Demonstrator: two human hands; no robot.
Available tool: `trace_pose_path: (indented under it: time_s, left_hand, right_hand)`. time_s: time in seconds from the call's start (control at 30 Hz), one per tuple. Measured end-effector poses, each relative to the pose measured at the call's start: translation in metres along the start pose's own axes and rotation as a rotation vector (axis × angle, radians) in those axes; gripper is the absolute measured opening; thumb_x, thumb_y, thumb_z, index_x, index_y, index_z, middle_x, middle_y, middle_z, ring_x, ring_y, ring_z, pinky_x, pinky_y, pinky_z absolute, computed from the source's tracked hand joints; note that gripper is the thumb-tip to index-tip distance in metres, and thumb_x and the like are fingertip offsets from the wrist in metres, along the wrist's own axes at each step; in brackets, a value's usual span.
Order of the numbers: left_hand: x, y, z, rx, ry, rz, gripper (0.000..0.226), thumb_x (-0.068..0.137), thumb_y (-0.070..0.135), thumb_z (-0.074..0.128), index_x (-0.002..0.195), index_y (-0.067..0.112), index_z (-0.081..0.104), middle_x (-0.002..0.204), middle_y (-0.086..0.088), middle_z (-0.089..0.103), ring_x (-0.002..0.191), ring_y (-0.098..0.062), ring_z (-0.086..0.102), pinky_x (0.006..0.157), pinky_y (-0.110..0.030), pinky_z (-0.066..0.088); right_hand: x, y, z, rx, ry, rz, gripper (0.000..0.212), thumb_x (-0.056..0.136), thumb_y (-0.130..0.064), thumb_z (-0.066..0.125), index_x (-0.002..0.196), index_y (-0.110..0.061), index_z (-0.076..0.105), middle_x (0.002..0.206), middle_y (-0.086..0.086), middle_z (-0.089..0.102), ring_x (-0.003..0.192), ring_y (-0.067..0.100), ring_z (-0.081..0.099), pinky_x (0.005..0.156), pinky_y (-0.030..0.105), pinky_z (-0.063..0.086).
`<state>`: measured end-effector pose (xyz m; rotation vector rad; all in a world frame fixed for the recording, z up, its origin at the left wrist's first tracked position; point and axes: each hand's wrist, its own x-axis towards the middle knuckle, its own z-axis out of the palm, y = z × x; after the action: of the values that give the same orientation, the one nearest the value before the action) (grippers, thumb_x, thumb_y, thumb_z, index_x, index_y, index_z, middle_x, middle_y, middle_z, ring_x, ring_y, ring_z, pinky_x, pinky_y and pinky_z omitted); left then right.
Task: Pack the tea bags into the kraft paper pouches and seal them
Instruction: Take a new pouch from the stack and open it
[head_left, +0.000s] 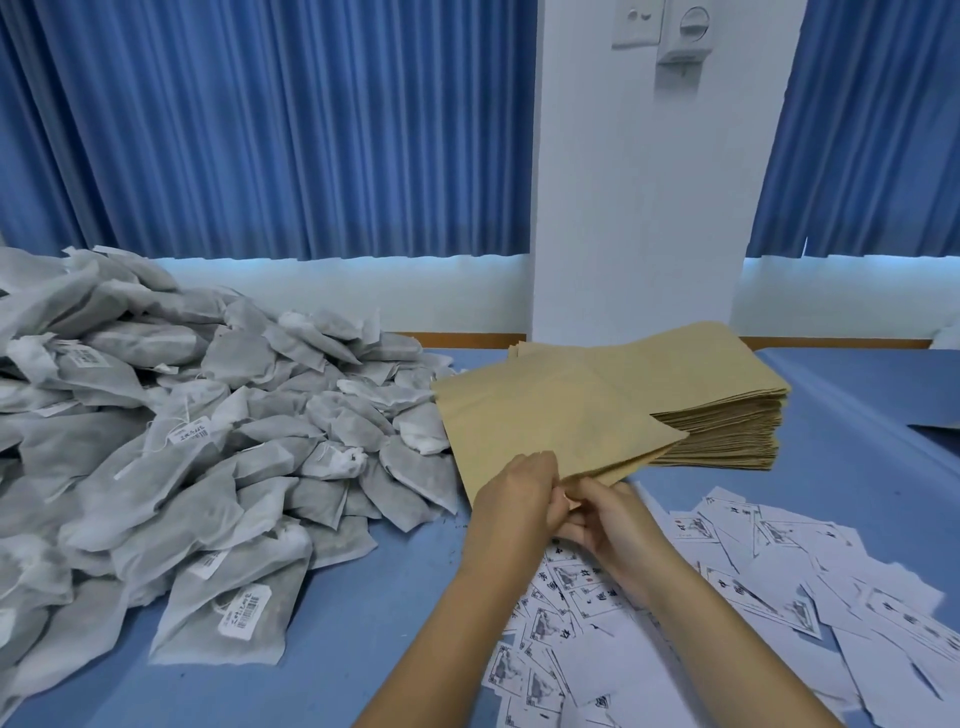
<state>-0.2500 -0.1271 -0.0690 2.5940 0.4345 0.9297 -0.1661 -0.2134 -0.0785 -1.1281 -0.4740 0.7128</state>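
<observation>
A large heap of grey tea bags with white tags covers the left of the blue table. A kraft paper pouch is lifted off the tall stack of pouches at centre right. My left hand and my right hand meet at the pouch's near corner and pinch its edge between fingers and thumbs. The pouch slants up and away from my hands, partly covering the stack.
Several white printed labels lie scattered on the blue table at lower right, under my right forearm. A white pillar and blue curtains stand behind the table.
</observation>
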Motion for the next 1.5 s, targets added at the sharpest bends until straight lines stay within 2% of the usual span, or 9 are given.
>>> trace_pose_path:
  time_s: [0.2, 0.4, 0.53, 0.67, 0.8, 0.97, 1.2, 1.37, 1.5]
  left_hand:
    - [0.002, -0.010, 0.009, 0.099, -0.046, 0.058, 0.021, 0.096, 0.021, 0.048, 0.109, 0.013, 0.064, 0.108, 0.001, 0.055, 0.104, -0.016, 0.049, 0.075, -0.036, 0.047]
    - [-0.004, 0.000, 0.002, 0.153, 0.162, 0.135, 0.023, 0.064, -0.001, 0.078, 0.060, 0.004, 0.056, 0.064, -0.007, 0.055, 0.058, -0.024, 0.056, 0.042, -0.028, 0.041]
    - [-0.003, 0.007, -0.001, 0.129, 0.266, 0.160, 0.034, 0.048, -0.008, 0.080, 0.055, 0.006, 0.050, 0.056, -0.006, 0.049, 0.050, -0.023, 0.049, 0.040, -0.024, 0.035]
    - [-0.007, 0.007, 0.000, 0.023, 0.290, 0.082, 0.027, 0.059, -0.008, 0.073, 0.061, 0.005, 0.049, 0.060, -0.007, 0.050, 0.055, -0.024, 0.048, 0.045, -0.031, 0.039]
    - [-0.002, 0.001, -0.009, -0.138, 0.389, -0.195, 0.012, 0.079, -0.002, 0.058, 0.072, 0.004, 0.051, 0.061, -0.007, 0.048, 0.059, -0.021, 0.041, 0.055, -0.042, 0.042]
    - [-0.003, 0.001, -0.010, 0.094, 0.179, -0.071, 0.021, 0.083, 0.014, 0.062, 0.105, 0.013, 0.062, 0.091, -0.003, 0.060, 0.086, -0.024, 0.056, 0.075, -0.036, 0.041]
    - [-0.005, 0.007, -0.002, 0.248, 0.111, 0.142, 0.028, 0.049, -0.007, 0.079, 0.069, 0.009, 0.067, 0.063, -0.003, 0.058, 0.057, -0.023, 0.056, 0.048, -0.027, 0.046]
    - [-0.004, 0.011, -0.008, 0.368, 0.145, 0.068, 0.045, 0.052, 0.002, 0.081, 0.092, 0.017, 0.067, 0.078, -0.001, 0.056, 0.062, -0.021, 0.053, 0.054, -0.029, 0.039]
    - [-0.007, 0.007, -0.016, 0.297, 0.224, -0.035, 0.067, 0.051, -0.015, 0.072, 0.108, 0.020, 0.070, 0.089, -0.010, 0.055, 0.056, -0.021, 0.052, 0.041, -0.025, 0.030]
  right_hand:
    - [-0.001, 0.012, 0.011, -0.135, 0.199, 0.003, 0.027, 0.093, 0.005, 0.035, 0.087, 0.003, 0.061, 0.061, 0.015, 0.063, 0.053, 0.024, 0.062, 0.054, 0.030, 0.055]
    - [-0.004, 0.006, 0.020, -0.360, 0.250, -0.041, 0.044, 0.090, 0.003, 0.039, 0.052, -0.015, 0.048, 0.041, -0.001, 0.049, 0.041, 0.014, 0.044, 0.042, 0.017, 0.036]
    - [-0.011, 0.000, 0.028, -0.237, 0.220, -0.023, 0.042, 0.091, 0.005, 0.038, 0.054, -0.014, 0.045, 0.041, 0.000, 0.043, 0.033, 0.006, 0.039, 0.035, 0.012, 0.033]
    - [-0.014, -0.004, 0.032, -0.092, 0.212, 0.025, 0.037, 0.094, 0.006, 0.035, 0.063, -0.010, 0.046, 0.045, 0.001, 0.044, 0.036, 0.007, 0.040, 0.035, 0.017, 0.037]
    - [-0.016, 0.006, 0.035, -0.004, 0.254, 0.181, 0.017, 0.096, 0.006, 0.034, 0.086, -0.003, 0.044, 0.060, 0.020, 0.064, 0.060, 0.034, 0.067, 0.055, 0.037, 0.059]
    - [-0.012, 0.005, 0.031, -0.118, 0.184, 0.100, 0.019, 0.094, -0.003, 0.040, 0.091, 0.000, 0.059, 0.063, 0.013, 0.068, 0.052, 0.025, 0.067, 0.057, 0.034, 0.051]
    - [-0.005, -0.002, 0.004, -0.097, 0.332, 0.113, 0.017, 0.093, -0.009, 0.050, 0.095, -0.002, 0.065, 0.079, 0.017, 0.071, 0.064, 0.030, 0.069, 0.053, 0.029, 0.056]
    - [-0.006, -0.004, 0.002, -0.276, 0.296, 0.040, 0.019, 0.086, -0.006, 0.046, 0.077, -0.004, 0.063, 0.049, 0.012, 0.056, 0.035, 0.017, 0.039, 0.040, 0.021, 0.029]
    - [-0.005, 0.000, 0.007, -0.492, 0.313, 0.004, 0.025, 0.084, 0.001, 0.034, 0.085, 0.002, 0.059, 0.046, 0.018, 0.056, 0.032, 0.022, 0.042, 0.042, 0.027, 0.040]
